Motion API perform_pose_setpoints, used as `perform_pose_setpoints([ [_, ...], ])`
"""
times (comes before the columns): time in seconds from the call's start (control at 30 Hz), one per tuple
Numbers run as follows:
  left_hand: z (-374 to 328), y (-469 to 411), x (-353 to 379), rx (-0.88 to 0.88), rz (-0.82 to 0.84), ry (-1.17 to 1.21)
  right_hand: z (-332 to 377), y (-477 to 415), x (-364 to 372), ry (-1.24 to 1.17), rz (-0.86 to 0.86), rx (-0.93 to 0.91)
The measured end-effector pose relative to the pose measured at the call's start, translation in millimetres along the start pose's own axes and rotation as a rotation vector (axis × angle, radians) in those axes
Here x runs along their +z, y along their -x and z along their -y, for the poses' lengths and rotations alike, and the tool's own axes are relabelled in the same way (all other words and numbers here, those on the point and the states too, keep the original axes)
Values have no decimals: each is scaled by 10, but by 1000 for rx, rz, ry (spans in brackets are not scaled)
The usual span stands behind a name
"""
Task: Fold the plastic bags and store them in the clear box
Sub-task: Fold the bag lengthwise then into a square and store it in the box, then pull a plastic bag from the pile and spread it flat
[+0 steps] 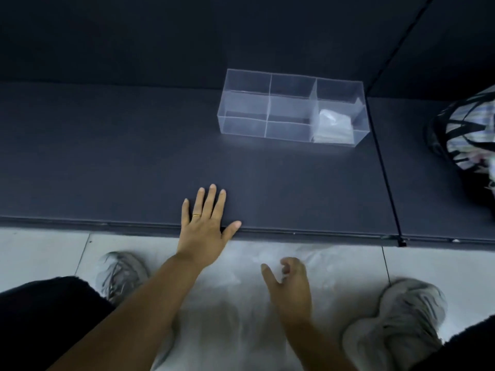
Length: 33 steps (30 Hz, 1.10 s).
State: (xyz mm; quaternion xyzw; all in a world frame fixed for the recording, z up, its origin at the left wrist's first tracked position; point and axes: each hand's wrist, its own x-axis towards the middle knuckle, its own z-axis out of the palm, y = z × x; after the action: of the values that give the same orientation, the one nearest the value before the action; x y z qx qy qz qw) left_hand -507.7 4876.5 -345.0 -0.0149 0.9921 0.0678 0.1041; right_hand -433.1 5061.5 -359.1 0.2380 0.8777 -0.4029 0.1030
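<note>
Head view: nearest, well short of the clear box (242,128) and below the tabletop (107,156) edge, the right hand (290,285) has its grip curled, apparently pinching a filmy plastic bag (227,311), though blur hides the exact hold. The left hand (206,223) lies flat, fingers spread, on the tabletop edge short of the box, whose right-end compartment holds folded bags (333,127). Slack film could slip from so light a pinch, or snag the edge when lifted.
</note>
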Motion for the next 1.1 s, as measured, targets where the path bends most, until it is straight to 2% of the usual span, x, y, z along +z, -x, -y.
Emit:
perform_pose_setpoints([
  [0.07,23,-44,6,2,44,13,-99,24,153,-94,140,342],
  [0.1,27,-58,10,5,57,6,-118,-3,210,-130,199,418],
  [0.17,39,-73,26,11,70,-9,-97,-48,285,-154,222,457],
  [0.27,46,-97,45,11,104,-1,-33,-94,229,-139,105,344],
  [0.47,37,-116,-25,2,180,-1,195,7,-384,-407,37,57],
  [0.57,17,-57,-169,-10,223,97,337,26,-791,-514,38,-40],
  [0.63,-33,-17,-375,-59,288,264,490,29,-1028,-550,97,-71],
  [0.73,-219,141,-797,-160,472,876,655,39,-1300,-683,212,-77],
  [0.77,-311,223,-942,-142,540,1088,693,39,-1375,-725,228,-75],
  [0.83,-506,380,-1214,-2,695,1313,775,51,-1492,-761,215,-68],
  [0.9,-710,526,-1465,114,779,1348,889,64,-1593,-765,155,-31],
  [0.97,-902,620,-1641,191,762,1243,1008,53,-1708,-730,76,-19],
  [1.03,-999,668,-1742,193,723,1148,1118,33,-1827,-647,21,-63],
  [1.1,-1012,667,-1827,143,622,1160,1221,-3,-1971,-527,7,-125],
])
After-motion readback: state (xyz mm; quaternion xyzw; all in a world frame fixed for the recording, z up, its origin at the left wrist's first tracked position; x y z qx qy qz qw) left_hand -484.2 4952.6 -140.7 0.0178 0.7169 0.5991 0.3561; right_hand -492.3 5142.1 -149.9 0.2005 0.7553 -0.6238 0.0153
